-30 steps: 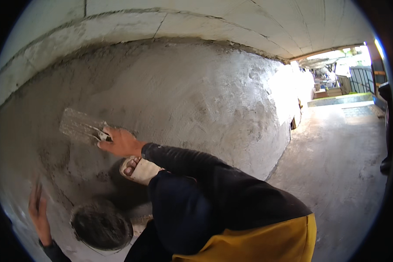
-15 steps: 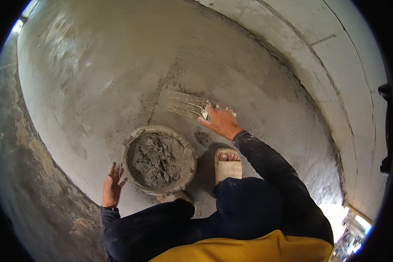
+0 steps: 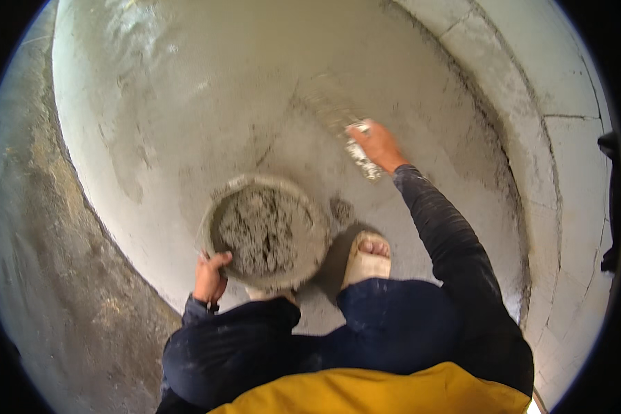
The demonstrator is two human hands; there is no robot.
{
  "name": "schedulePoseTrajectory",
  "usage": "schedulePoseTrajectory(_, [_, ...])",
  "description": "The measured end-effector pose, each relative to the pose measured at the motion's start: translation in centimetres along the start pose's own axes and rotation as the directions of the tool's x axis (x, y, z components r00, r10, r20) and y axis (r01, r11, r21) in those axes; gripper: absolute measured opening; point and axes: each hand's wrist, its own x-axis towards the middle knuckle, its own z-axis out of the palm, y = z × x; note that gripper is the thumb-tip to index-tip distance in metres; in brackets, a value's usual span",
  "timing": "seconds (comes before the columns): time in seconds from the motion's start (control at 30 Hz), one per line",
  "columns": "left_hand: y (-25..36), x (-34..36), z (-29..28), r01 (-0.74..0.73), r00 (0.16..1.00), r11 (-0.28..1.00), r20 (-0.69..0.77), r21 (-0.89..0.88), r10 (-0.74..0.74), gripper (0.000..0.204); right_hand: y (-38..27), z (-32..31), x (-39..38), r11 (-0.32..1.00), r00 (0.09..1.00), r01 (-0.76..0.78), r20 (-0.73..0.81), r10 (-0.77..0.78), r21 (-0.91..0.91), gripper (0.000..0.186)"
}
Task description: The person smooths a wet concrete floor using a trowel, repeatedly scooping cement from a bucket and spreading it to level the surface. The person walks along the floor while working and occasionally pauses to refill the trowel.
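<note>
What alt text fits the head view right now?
Seen from above, a crouching person's right hand presses a trowel on a wet cement floor while the left hand grips the rim of a mortar pan.

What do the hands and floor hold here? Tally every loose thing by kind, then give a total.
Mortar pan, round, full of wet grey mix, rim gripped by the left hand: 1
Plastering trowel, pressed to the floor by the right hand: 1
Sandal, pale, on the foot: 1
Total: 3
</note>
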Motion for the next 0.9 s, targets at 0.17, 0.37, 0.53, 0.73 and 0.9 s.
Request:
schedulePoseTrajectory(0.17, [1.7,0.8,-0.5,-0.155,0.988,0.986,-0.027,-0.055,0.154,0.055,-2.9,0.7,-6.5,0.982,0.951,0.155,0.287,-0.118,-0.110,0.054])
schedulePoseTrajectory(0.37, [3.4,1.6,-1.2,-0.176,0.972,0.983,-0.150,0.051,0.182,0.052,3.2,-2.7,-15.0,0.864,0.873,0.443,0.335,-0.355,-0.238,0.047])
schedulePoseTrajectory(0.53, [3.8,0.5,0.7,-0.167,0.947,0.976,-0.252,0.137,0.198,0.051,6.4,-7.7,-10.1,0.859,0.962,0.253,0.020,-0.273,-0.444,0.040])
schedulePoseTrajectory(0.73, [5.3,-1.7,4.3,-0.250,0.966,0.968,0.063,-0.024,0.251,0.051,-8.5,-12.6,-11.8,0.669,0.782,0.607,0.169,-0.600,-0.430,0.034])
schedulePoseTrajectory(0.9, [5.9,-2.1,6.4,-0.221,0.968,0.969,0.092,-0.111,0.232,0.051,-17.6,-8.8,-11.2,0.603,0.778,0.628,0.410,-0.476,-0.492,0.037])
